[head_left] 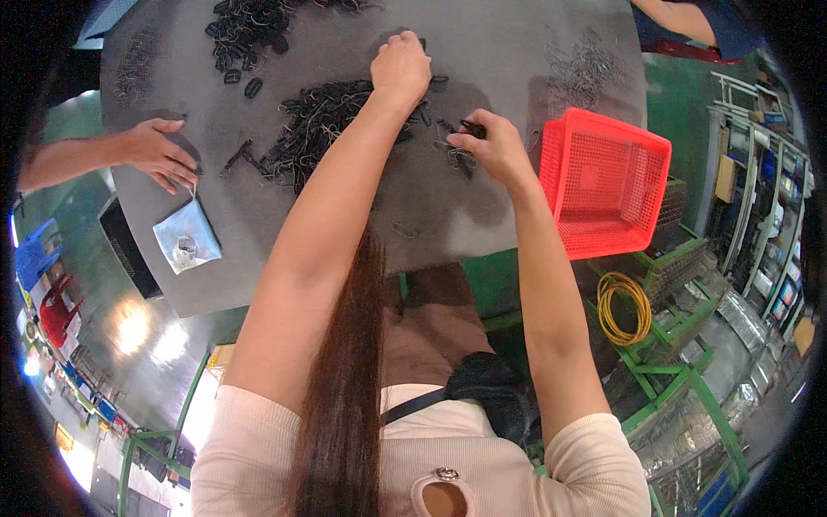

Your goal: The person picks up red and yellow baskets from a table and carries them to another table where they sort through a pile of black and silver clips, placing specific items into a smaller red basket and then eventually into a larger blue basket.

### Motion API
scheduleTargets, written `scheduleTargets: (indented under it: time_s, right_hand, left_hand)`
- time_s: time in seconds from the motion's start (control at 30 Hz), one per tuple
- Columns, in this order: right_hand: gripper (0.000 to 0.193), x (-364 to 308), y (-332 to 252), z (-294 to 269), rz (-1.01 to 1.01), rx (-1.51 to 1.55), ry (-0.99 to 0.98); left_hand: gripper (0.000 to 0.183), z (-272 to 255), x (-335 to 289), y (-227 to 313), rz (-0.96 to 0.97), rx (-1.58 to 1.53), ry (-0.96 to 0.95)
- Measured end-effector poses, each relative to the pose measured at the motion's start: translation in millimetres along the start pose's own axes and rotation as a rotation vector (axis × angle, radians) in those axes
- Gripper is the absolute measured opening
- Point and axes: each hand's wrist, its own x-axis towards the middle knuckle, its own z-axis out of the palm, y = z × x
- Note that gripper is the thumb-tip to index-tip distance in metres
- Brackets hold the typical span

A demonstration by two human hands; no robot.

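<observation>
Black parts (317, 122) lie heaped on the table (482, 226); the right hand (497, 146), right of the heap, pinches one dark piece (473, 128) — the left hand (401, 69) curls at its far edge, any grip there impossible to tell.

The left forearm (357, 177) is covering part of the central pile (323, 112); the frame's top edge is cutting off the upper-left pile (245, 34).
</observation>
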Motion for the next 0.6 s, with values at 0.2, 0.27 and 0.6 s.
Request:
scheduleTargets:
  time_s: [0.2,0.27,0.6]
  right_hand:
    - [0.02,-18.5,33.6,-7.1,0.272,0.937,-0.164]
    - [0.021,-7.7,37.8,-11.5,0.29,0.773,-0.182]
    - [0.034,48.5,-8.9,-34.2,-0.046,-0.184,-0.463]
  left_hand:
    - [0.029,-12.0,2.7,-4.4,0.082,-0.182,-0.11]
    - [0.025,-29.4,7.2,-18.5,0.082,-0.66,-0.209]
    - [0.028,-59.2,-15.1,-38.0,0.14,-0.305,-0.318]
